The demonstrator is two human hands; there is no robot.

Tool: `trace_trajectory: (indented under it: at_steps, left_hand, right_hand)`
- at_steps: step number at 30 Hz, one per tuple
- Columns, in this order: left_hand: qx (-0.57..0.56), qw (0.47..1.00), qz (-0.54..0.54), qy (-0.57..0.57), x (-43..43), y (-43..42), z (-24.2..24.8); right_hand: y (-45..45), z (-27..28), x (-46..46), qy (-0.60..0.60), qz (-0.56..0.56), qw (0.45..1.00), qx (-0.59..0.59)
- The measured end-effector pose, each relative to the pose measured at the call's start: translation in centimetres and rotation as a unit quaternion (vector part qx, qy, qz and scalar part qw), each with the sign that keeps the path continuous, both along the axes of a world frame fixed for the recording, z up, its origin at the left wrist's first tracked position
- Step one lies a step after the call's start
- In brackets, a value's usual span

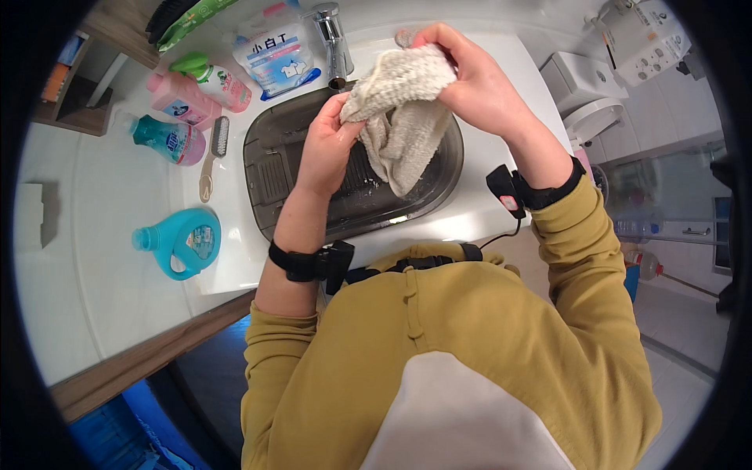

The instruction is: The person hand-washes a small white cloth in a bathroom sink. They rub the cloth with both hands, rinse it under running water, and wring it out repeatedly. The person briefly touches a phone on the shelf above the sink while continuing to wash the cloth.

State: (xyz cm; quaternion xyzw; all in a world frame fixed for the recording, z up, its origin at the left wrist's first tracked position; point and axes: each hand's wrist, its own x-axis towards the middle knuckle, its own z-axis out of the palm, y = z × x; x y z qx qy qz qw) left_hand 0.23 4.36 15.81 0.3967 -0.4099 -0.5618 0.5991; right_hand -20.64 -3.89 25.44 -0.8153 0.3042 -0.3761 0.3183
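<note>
A beige textured cloth (411, 132), bunched and with its lower part hanging down, is held up between both hands. My left hand (329, 147) pinches its left end between thumb and fingers. Higher and to the right, my right hand (476, 82) grips the upper right edge of the cloth. Beneath it lies a translucent grey plastic basin (276, 202) with a ribbed washboard panel, set over the washbasin; wet spots glisten on its bottom. The chrome faucet (333, 44) stands behind, just left of the cloth.
On the counter's left lie a scrub brush (214, 158) and a turquoise detergent jug (194, 244). Farther back stand a teal-and-pink bottle (170, 140), a pink bottle (183, 100), a green-topped pump bottle (223, 88) and a detergent pouch (276, 56). A toilet (593, 114) is at right.
</note>
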Motion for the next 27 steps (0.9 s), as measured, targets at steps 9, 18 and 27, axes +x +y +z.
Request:
trace_trajectory:
  at_steps: [9,18,27]
  left_hand:
    - [0.114,0.898,0.043,-0.424,-0.5,-3.3,-12.4]
    - [0.142,0.621,-0.280,-0.718,-4.1,-3.0,-15.2]
    - [0.042,0.705,-0.232,-0.669,-1.4,-8.7,-18.0]
  right_hand:
    - [-0.1,-15.9,-0.8,0.263,-0.022,0.964,0.020]
    - [1.7,-23.9,4.1,0.699,0.126,0.690,0.137]
    - [-2.2,-25.1,4.5,0.572,0.036,0.806,0.145]
